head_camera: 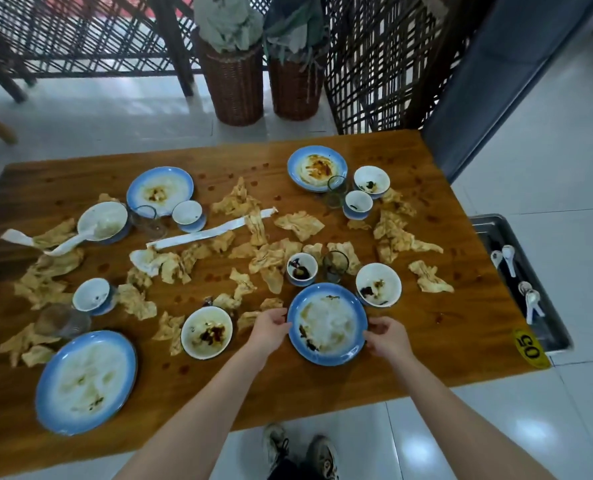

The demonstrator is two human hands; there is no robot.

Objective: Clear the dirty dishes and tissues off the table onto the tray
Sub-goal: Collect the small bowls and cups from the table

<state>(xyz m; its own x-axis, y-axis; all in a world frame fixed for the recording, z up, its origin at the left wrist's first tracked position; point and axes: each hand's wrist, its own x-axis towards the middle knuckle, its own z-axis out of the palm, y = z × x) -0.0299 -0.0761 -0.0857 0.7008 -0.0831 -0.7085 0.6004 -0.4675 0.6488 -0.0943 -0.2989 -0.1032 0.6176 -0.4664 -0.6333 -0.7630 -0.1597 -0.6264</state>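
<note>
A dirty blue-rimmed plate (327, 323) lies near the front edge of the wooden table (461, 358). My left hand (271, 328) grips its left rim and my right hand (387, 336) grips its right rim. Around it stand a white bowl (378, 284), a small sauce cup (302, 268) and a glass (336, 266). Another soiled bowl (207, 332) sits to the left. Several crumpled stained tissues (271, 261) are strewn over the table. The metal tray (544, 327) sits past the table's right end and holds a few white spoons (509, 258).
More blue plates (85, 381) (160, 190) (317, 168), small bowls (371, 180) (92, 294), a ladle bowl (103, 220) and a long paper strip (212, 232) crowd the table. Two wicker baskets (234, 81) and lattice screens stand behind. My shoes (298, 448) show below.
</note>
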